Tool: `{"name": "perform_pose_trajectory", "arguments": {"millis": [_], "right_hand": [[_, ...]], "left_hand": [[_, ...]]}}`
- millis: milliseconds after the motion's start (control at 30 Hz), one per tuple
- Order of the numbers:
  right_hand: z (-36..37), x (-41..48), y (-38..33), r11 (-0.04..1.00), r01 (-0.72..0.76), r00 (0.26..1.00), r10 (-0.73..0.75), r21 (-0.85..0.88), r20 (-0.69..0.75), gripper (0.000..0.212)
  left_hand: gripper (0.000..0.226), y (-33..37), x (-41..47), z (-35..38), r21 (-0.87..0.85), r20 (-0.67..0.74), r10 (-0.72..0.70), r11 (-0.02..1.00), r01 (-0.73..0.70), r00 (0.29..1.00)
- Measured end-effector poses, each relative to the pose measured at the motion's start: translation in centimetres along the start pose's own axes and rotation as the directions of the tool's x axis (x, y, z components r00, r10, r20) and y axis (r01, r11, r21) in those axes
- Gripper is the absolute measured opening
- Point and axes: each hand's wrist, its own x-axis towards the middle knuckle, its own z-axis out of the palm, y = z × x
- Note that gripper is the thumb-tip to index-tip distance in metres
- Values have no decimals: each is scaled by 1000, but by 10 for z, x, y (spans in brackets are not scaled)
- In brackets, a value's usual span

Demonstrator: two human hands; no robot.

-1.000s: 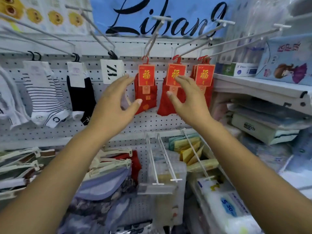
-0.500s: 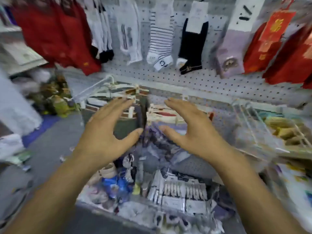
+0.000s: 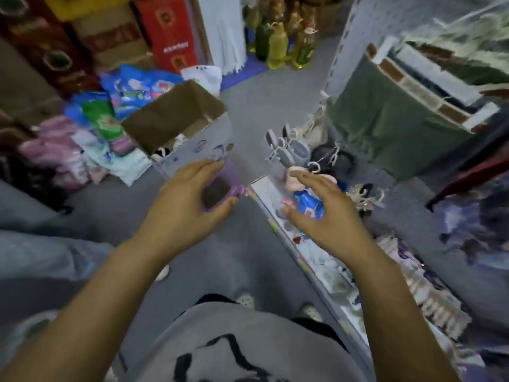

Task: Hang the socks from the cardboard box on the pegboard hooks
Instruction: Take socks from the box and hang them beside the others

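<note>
The open cardboard box stands on the grey floor ahead and to the left, its flap raised; a few pale and dark socks show inside near its front wall. My left hand hovers just in front of the box, fingers spread and holding nothing. My right hand floats beside it over the low shelf edge, also spread and holding nothing. The pegboard and its hooks are out of view. The picture is blurred by motion.
Packaged goods lie piled on the floor left of the box. Red and brown cartons and bottles stand farther back. Hanging items and a green cloth crowd the rack at right. My grey shirt fills the bottom.
My view has swung from the pegboard down and left to the floor and the cardboard box. Both hands came away from the red hanging socks and dropped, still holding nothing.
</note>
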Motion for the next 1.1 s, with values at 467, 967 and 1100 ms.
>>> {"name": "perform_pose_trajectory", "arguments": {"millis": [467, 967, 1100], "right_hand": [[106, 201, -12, 962, 266, 880, -216, -63, 423, 61], [208, 407, -45, 937, 340, 756, -220, -82, 616, 52], [250, 445, -55, 968, 229, 766, -117, -98, 632, 47]], "left_hand": [[67, -133, 62, 8, -54, -138, -463, 886, 460, 876], [70, -255, 158, 20, -248, -49, -782, 612, 751, 621], [64, -313, 186, 20, -311, 54, -798, 558, 770, 600]]}}
